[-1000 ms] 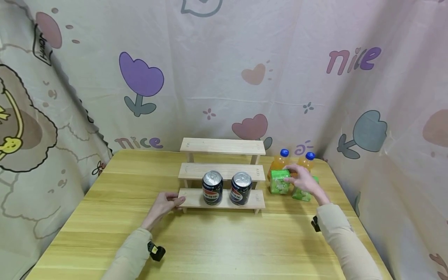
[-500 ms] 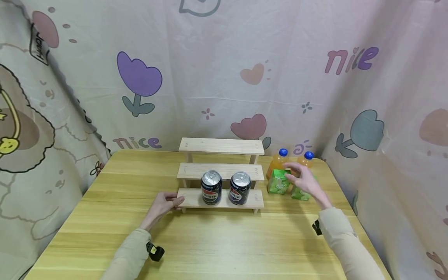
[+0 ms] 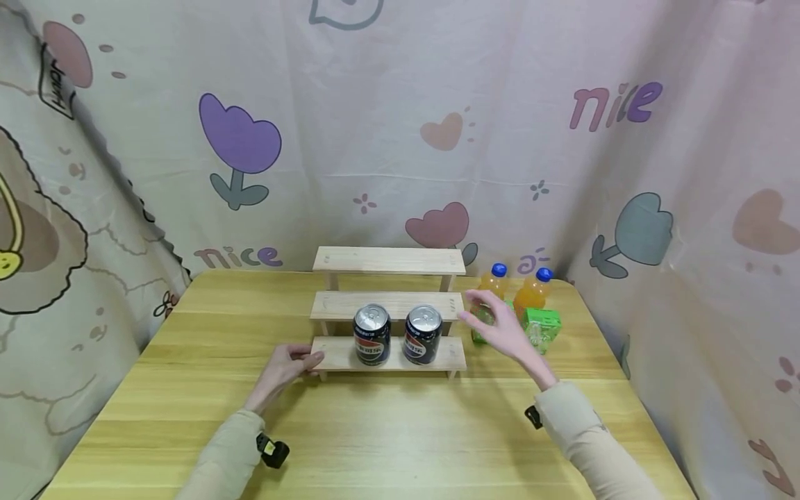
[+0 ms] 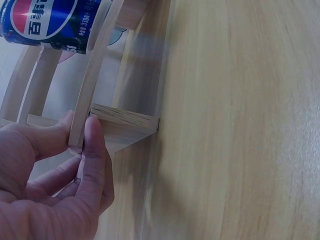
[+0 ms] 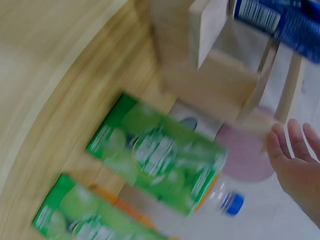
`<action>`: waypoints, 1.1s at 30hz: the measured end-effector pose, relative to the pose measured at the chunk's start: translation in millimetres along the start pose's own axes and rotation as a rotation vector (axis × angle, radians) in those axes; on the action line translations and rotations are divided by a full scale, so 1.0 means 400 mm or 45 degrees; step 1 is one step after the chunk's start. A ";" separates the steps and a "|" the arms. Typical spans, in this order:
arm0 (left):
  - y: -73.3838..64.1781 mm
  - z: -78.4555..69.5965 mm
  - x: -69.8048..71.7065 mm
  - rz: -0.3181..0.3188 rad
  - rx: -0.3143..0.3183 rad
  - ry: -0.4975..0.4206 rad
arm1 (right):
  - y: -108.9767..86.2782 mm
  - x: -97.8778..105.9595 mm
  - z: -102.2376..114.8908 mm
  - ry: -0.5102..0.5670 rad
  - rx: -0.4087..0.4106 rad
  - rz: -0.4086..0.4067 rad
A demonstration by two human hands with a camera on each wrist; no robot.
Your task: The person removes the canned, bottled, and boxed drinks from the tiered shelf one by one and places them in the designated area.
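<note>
My left hand (image 3: 282,369) grips the left end of the lowest board of a three-tier wooden stand (image 3: 387,260). In the left wrist view, thumb and fingers (image 4: 94,145) pinch that board's edge from both faces. Two dark blue cola cans (image 3: 371,337) stand upright side by side on the lowest board. My right hand (image 3: 502,330) hovers by the stand's right end, fingers loosely bent and holding nothing. Behind it, a green drink carton (image 5: 157,152) is partly hidden in the head view. A second green carton (image 3: 542,328) stands to its right.
Two orange drink bottles with blue caps (image 3: 532,292) stand behind the cartons, near the table's back right corner. The wooden table (image 3: 400,437) backs onto a printed curtain (image 3: 350,125), which also lines both sides.
My right hand has moved left from the green cartons toward the stand's right end, uncovering the right carton and bottle. The left hand keeps its grip. The head view has shifted slightly.
</note>
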State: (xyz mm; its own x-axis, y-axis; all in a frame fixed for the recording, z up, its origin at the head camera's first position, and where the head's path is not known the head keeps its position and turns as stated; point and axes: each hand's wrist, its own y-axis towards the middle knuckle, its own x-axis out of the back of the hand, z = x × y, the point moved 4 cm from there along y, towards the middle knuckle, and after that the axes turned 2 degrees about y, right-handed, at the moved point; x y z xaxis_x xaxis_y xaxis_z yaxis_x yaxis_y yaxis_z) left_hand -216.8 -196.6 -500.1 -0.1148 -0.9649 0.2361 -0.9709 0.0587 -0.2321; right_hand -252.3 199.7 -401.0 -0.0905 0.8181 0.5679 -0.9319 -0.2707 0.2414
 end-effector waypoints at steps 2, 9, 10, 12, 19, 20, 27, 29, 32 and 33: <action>0.000 -0.001 0.000 0.005 0.000 0.003 | 0.002 -0.028 0.014 0.005 0.017 0.051; 0.000 0.002 -0.002 0.009 0.003 0.014 | 0.017 -0.110 0.043 0.038 0.057 0.140; 0.000 0.001 -0.002 0.009 0.005 0.011 | 0.020 -0.118 0.047 0.040 0.075 0.140; 0.001 0.001 -0.001 0.005 0.008 0.003 | 0.023 -0.130 0.054 0.039 0.104 0.131; -0.003 -0.003 -0.001 0.040 -0.018 0.008 | 0.029 -0.146 0.062 0.133 0.094 0.087; -0.003 -0.002 0.000 0.034 -0.015 0.002 | 0.030 -0.145 0.062 0.158 0.082 0.084; 0.000 0.003 0.003 0.010 0.008 0.007 | 0.022 -0.118 0.063 0.238 0.041 0.059; 0.000 0.004 0.002 0.015 0.009 0.014 | 0.012 -0.100 0.058 0.260 0.011 0.060; 0.000 0.004 0.000 0.013 0.012 0.008 | -0.007 -0.061 0.046 0.274 -0.034 0.068; 0.001 0.004 0.000 0.010 0.014 0.011 | -0.013 -0.046 0.041 0.274 -0.042 0.067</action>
State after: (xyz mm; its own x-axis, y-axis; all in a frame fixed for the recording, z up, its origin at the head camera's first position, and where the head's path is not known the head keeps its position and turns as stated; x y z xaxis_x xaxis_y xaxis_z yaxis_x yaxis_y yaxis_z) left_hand -216.6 -197.0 -501.6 -0.1245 -0.9622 0.2420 -0.9676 0.0637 -0.2445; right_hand -239.9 177.8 -399.9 -0.2088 0.8936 0.3974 -0.9345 -0.3021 0.1883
